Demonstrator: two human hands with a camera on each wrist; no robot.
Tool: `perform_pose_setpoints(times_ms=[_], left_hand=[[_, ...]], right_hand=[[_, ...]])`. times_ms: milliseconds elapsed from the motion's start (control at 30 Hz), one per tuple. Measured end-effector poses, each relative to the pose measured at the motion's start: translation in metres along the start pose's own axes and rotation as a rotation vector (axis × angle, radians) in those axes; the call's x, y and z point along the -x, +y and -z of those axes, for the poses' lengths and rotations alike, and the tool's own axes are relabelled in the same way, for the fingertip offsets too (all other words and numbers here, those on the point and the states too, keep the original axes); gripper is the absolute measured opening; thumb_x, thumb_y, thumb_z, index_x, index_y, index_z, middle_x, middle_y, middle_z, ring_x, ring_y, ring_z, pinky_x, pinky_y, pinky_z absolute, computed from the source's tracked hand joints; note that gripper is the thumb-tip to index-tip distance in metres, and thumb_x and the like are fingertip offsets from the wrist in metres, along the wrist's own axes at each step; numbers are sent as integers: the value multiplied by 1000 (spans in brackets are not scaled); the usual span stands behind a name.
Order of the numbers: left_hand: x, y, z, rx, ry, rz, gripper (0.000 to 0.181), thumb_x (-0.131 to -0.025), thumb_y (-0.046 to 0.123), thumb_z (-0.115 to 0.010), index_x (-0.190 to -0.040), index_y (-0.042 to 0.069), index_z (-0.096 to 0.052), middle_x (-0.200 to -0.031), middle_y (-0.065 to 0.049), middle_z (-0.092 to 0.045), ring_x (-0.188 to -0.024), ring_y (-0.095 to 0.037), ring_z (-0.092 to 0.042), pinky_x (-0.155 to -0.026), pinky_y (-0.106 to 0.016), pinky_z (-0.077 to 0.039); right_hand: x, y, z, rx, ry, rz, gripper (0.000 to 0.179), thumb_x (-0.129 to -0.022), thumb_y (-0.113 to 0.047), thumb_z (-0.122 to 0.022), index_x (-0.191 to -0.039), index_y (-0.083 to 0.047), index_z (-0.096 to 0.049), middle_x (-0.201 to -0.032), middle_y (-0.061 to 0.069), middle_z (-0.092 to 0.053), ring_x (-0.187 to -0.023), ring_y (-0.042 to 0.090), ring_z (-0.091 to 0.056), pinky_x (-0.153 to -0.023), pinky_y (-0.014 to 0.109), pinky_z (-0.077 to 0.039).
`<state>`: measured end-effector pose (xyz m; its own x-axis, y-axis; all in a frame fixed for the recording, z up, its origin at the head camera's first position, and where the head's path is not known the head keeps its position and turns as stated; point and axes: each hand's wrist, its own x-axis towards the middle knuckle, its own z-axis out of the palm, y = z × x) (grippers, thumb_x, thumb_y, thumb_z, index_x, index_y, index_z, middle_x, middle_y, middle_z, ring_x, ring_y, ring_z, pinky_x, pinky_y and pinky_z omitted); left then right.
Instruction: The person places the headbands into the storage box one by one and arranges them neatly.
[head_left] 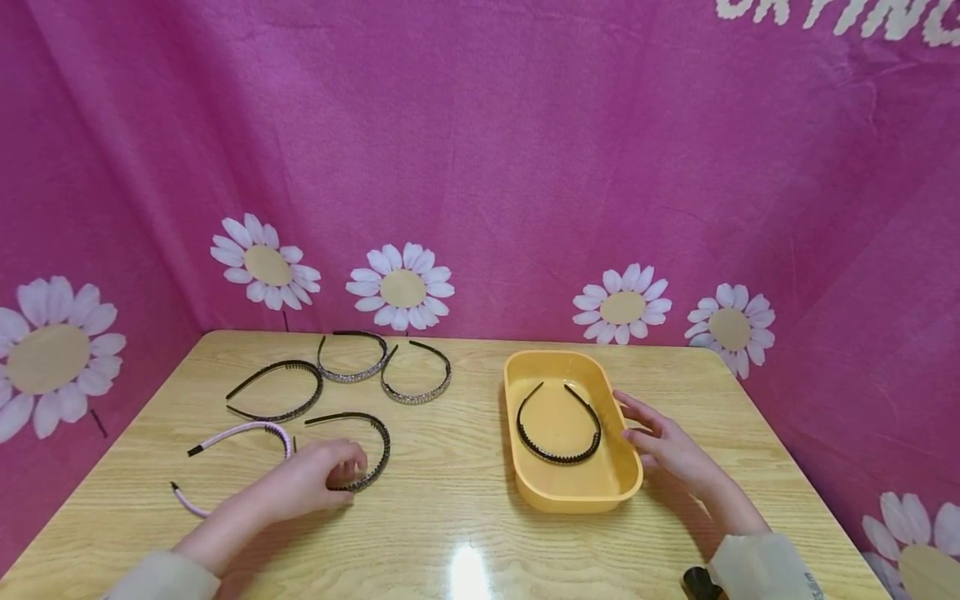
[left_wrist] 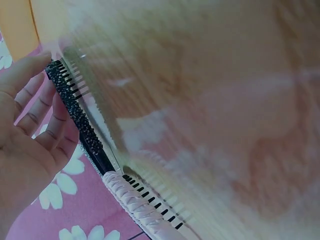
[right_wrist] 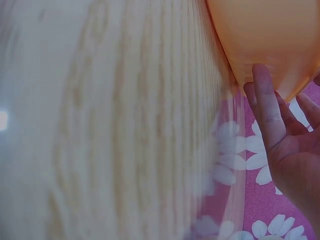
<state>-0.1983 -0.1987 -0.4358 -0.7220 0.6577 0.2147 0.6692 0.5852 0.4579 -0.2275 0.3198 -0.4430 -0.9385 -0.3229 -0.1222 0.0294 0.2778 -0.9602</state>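
My left hand (head_left: 311,479) bends its fingers round the near side of a black beaded headband (head_left: 387,446) with comb teeth, which lies on the table. In the left wrist view the thumb and fingers meet this headband (left_wrist: 75,107) near its top end. A pink wrapped headband (head_left: 240,428) lies beside that hand, partly hidden under the forearm. On the right, my right hand (head_left: 667,446) rests extended fingers against the side of a yellow plastic tray (head_left: 577,504). Inside the tray lies another black toothed headband (head_left: 558,458).
Toward the back left of the wooden table (head_left: 457,533) lie a black headband (head_left: 303,407) and two glittery headbands (head_left: 352,377) (head_left: 416,398), close together. A pink curtain (head_left: 495,167) with white daisies rises behind the table and along both sides.
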Motion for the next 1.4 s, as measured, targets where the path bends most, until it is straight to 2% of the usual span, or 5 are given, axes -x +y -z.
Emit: perform_pose_setpoints(times_ms=[267,567,1033,1233,1400], left_hand=[[-2,-3,-6,-19,2,16,30,-69,9,-80,-88,17,-58,-73,10,-51,-66,-2,-46,-59,-20,-41],[-5,0,-7,-45,-32,88,28,-70,6,-77,-86,19,-58,-72,12,-49,-65,-1,-44,-58,-20,-40],[-4,1,-2,-40,-5,80,27,-71,5,-74,-88,20,-60,-72,13,-49,-64,0,-45,-58,-19,-40],[-7,6,7,-5,-4,53,27,-72,0,-73,-91,17,-61,-72,11,-50,-62,0,-45,-55,-19,-41],[-9,8,12,-31,-9,42,26,-74,2,-74,-91,17,-62,-72,11,-49,-62,0,-44,-55,-18,-40]], right_hand=[[1,-1,0,7,8,10,64,-97,-18,-51,-151,-16,-18,-149,27,-20,-118,34,-50,-81,41,-54],[2,0,-2,-32,-9,42,63,-97,-15,-50,-151,-11,-16,-145,30,-22,-112,27,-55,-79,42,-54],[1,1,-1,-28,-6,27,64,-97,-17,-50,-151,-15,-17,-146,28,-23,-110,20,-57,-79,40,-55],[2,1,-1,-21,-5,31,64,-97,-17,-50,-151,-14,-17,-146,29,-22,-112,27,-56,-79,42,-54],[2,1,-1,-20,-9,31,64,-97,-16,-50,-151,-13,-16,-147,30,-20,-113,32,-55,-79,43,-54]])
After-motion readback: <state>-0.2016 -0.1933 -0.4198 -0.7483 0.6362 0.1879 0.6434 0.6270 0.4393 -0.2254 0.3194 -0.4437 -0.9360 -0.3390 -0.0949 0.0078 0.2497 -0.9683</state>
